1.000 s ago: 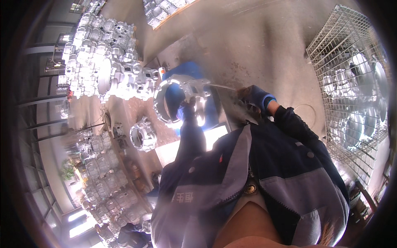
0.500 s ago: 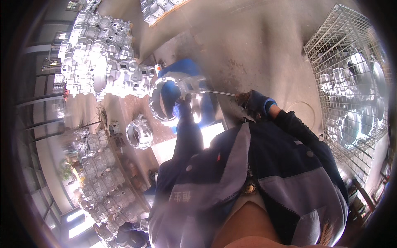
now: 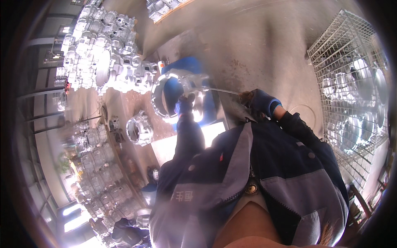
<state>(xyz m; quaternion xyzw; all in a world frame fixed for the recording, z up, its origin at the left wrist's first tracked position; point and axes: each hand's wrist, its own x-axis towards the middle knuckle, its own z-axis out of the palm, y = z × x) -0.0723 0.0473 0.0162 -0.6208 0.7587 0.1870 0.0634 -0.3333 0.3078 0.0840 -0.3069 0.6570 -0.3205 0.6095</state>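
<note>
A large silvery cast metal housing (image 3: 158, 108), with a round open ring on its left side, rests on a blue support (image 3: 184, 64) in front of me. My left hand (image 3: 184, 106), in a blue glove, grips its near edge with bent fingers. To the right, my right hand (image 3: 261, 103), also in a dark blue glove, is closed round the handle end of a long thin metal rod tool (image 3: 223, 90). Its far end reaches the right side of the housing; the tip blurs into the bright metal, so contact there cannot be made out.
Stacked silvery castings (image 3: 99, 53) fill the far left. A smaller ring-shaped casting (image 3: 139, 129) sits left of my left arm, with more castings (image 3: 99, 173) in rows nearer. A wire mesh cage (image 3: 331, 62) holding metal parts stands at the right. A white panel (image 3: 165, 148) lies near my waist.
The whole view has shifted slightly. My right hand and the rod sit a little farther right, while my left hand keeps its grip on the housing.
</note>
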